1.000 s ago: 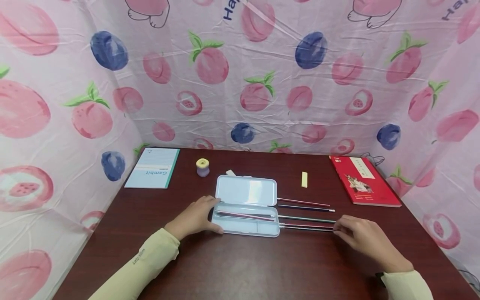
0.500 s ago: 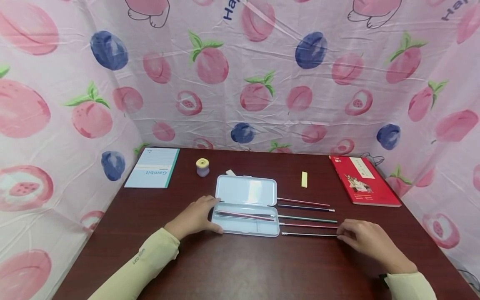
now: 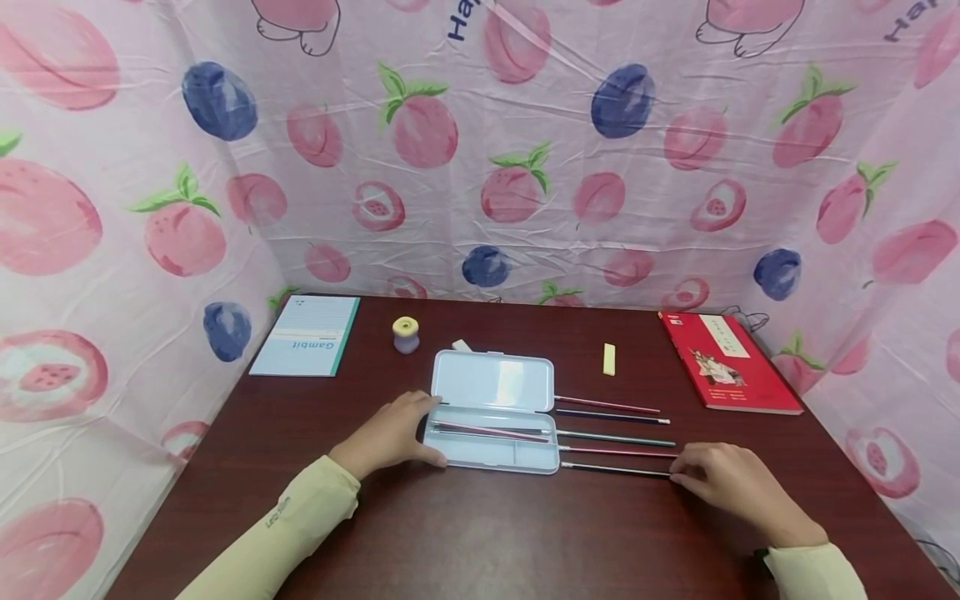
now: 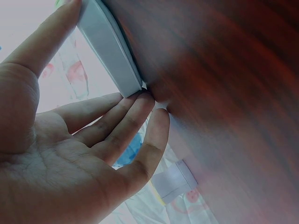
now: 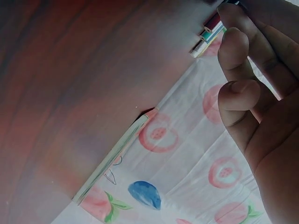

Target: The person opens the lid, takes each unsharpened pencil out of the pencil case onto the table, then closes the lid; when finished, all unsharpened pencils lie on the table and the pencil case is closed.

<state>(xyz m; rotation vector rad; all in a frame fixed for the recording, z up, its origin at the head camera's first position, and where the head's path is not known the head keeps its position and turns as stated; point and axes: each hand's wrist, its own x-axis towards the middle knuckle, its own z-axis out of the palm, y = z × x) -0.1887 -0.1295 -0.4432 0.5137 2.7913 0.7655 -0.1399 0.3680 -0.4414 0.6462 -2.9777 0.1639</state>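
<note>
A light blue pencil case (image 3: pixel 465 452) lies with its lid (image 3: pixel 480 381) folded back and several pencils (image 3: pixel 491 431) in its rear compartment. My left hand (image 3: pixel 393 429) holds the case's left end, thumb at the front corner and fingers at the back, as the left wrist view also shows. To the right of the case, several pencils lie side by side, among them a green pencil (image 3: pixel 618 437) and a red pencil (image 3: pixel 618 452). My right hand (image 3: pixel 723 479) pinches the right end of the nearest one, a black pencil (image 3: pixel 618 470), whose other end is close to the case.
Behind the case are a yellow-topped purple pencil sharpener-like object (image 3: pixel 406 335), a white piece (image 3: pixel 461 345) and a yellow strip (image 3: pixel 609 359). A Gambit notebook (image 3: pixel 306 336) lies back left, a red book (image 3: pixel 727 362) back right. Patterned cloth (image 3: pixel 525 167) hangs behind the table.
My right hand has drawn the black pencil toward the front, away from the red one, then shifted it slightly left. My left hand and the case have stayed put.
</note>
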